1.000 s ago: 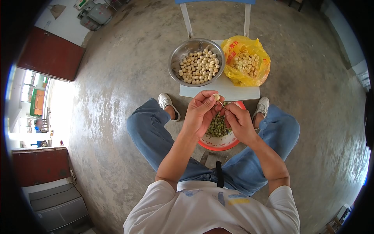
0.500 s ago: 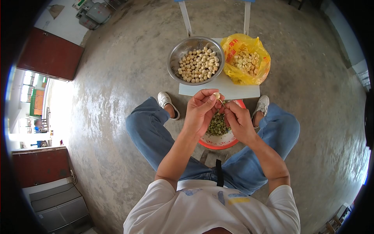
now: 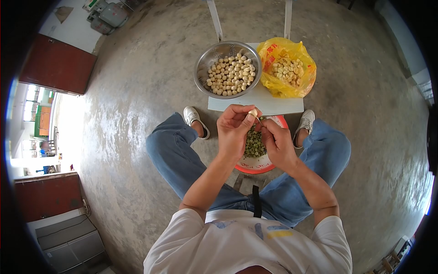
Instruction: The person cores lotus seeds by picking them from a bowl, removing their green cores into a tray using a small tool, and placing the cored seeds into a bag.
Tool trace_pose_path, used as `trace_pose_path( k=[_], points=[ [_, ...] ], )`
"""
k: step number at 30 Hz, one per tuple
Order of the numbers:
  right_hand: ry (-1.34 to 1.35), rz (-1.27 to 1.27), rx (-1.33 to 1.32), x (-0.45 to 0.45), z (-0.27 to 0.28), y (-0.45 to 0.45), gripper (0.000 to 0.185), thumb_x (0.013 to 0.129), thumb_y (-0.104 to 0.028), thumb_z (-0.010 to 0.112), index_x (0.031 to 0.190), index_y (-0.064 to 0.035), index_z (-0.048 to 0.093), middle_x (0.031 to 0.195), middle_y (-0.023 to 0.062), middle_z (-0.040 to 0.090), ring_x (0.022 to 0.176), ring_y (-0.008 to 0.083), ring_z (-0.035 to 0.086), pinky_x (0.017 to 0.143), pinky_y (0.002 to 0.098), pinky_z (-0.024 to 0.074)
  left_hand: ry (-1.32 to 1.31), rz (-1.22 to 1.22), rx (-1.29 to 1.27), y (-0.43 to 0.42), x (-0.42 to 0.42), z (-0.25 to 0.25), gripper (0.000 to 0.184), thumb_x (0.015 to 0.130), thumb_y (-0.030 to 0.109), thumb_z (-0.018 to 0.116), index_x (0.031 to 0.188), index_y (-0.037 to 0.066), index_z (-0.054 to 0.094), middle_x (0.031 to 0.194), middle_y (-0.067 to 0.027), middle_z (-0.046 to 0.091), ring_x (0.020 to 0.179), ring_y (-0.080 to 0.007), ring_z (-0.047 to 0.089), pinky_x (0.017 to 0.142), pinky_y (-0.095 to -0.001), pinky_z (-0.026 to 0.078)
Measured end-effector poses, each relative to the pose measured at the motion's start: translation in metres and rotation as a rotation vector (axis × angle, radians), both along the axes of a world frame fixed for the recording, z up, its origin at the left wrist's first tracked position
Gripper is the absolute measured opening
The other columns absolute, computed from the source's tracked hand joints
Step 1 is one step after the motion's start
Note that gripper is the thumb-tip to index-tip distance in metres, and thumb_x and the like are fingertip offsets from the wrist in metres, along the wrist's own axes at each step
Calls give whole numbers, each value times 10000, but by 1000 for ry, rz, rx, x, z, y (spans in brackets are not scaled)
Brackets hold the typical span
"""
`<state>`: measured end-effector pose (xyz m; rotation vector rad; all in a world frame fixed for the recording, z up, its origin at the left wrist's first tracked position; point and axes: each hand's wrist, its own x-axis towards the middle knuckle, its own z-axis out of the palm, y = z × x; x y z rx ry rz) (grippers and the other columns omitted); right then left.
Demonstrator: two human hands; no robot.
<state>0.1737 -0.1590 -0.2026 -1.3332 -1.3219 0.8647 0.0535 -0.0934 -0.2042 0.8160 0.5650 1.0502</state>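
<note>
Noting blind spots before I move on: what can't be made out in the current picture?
Head view:
Thin tool: held end hidden by the right hand; tip too small to tell.
Basin: upper left part hidden by the left hand.
Colander: bottom mostly covered by pale round pieces.
Chair: back cut off by the upper edge.

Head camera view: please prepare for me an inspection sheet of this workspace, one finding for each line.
Surface: pale chair seat carries metal colander and yellow bag.
Job's things: colander with round pale pieces; bag with chunky pale pieces; basin with green pieces.
Clutter: wooden item at lower right, unclear.
Grippers: left hand pinches small pale piece; right hand holds thin tool close to it.
Cables: possible cord over grey appliance, lower left.
Surroundings: concrete floor; gas cylinders, upper left.
</note>
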Motion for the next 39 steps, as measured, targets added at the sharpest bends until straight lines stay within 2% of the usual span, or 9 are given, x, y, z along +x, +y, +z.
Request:
trace_pose_path(
  k=[5, 8, 14, 23, 26, 29, 35, 38, 39],
  points=[
    [271, 75, -146, 1, 0, 0, 111, 877, 26, 453, 947, 11, 538, 653, 85, 524, 538, 100, 476, 500, 260, 394, 52, 14, 46, -6, 0, 0, 194, 841, 8, 607, 1030, -11, 569, 940, -120, 636, 852, -145, 592, 688, -247, 466],
    [309, 60, -128, 2, -1, 0, 127, 886, 15, 442, 962, 4, 543, 631, 76, 500, 509, 89, 455, 483, 247, 376, -3, -9, 76, -3, 3, 4, 225, 841, 26, 618, 1056, -24, 577, 927, -122, 648, 848, -146, 621, 738, -249, 511],
    [55, -34, 66, 0, 0, -3, 130, 866, 29, 467, 969, 15, 545, 619, 78, 520, 514, 117, 506, 479, 256, 390, 29, -196, 77, 0, 1, 10, 222, 840, 126, 636, 1010, -14, 608, 932, -138, 648, 954, -231, 608, 848, -351, 477],
    [205, 129, 105, 7, -12, -10, 84, 899, -24, 494, 950, 5, 554, 669, 67, 553, 544, 105, 522, 483, 241, 398, -102, -219, 76, -20, 6, 8, 217, 851, 150, 624, 991, -15, 617, 1038, -158, 633, 1028, -270, 586, 940, -390, 439],
    [161, 67, 100, 3, 3, -9, 74, 904, -28, 485, 952, -1, 536, 680, 65, 548, 546, 112, 515, 489, 255, 403, 18, -132, 102, -21, 5, 24, 211, 833, 106, 642, 1003, -17, 616, 1057, -128, 615, 1028, -225, 575, 922, -343, 445],
    [-66, -26, 251, 3, -6, -5, 99, 908, -28, 474, 991, -10, 524, 680, 79, 545, 546, 152, 522, 503, 278, 411, 161, 5, 302, -15, 1, 15, 215, 803, 39, 664, 1005, -18, 619, 1032, -89, 595, 973, -159, 564, 868, -284, 455],
    [85, -5, 214, 7, -8, -10, 131, 945, -135, 446, 931, -25, 515, 695, 118, 555, 562, 220, 547, 519, 300, 418, 293, -58, 428, -13, -8, 17, 212, 782, -1, 675, 987, -20, 625, 968, -67, 594, 819, -103, 554, 740, -235, 464],
    [-7, 30, 222, 12, -12, -8, 199, 957, -207, 445, 892, -29, 506, 682, 108, 553, 552, 206, 546, 513, 293, 414, 171, -181, 75, -22, -9, 33, 202, 788, 1, 669, 985, -15, 626, 876, -55, 617, 719, -87, 566, 646, -205, 470],
    [24, 38, 197, 11, -13, -8, 204, 955, -213, 450, 887, -28, 505, 675, 105, 550, 549, 207, 546, 511, 291, 414, 180, -192, 60, -21, -10, 32, 198, 793, 3, 663, 986, -14, 622, 850, -51, 621, 691, -85, 567, 620, -200, 469]
  ],
)
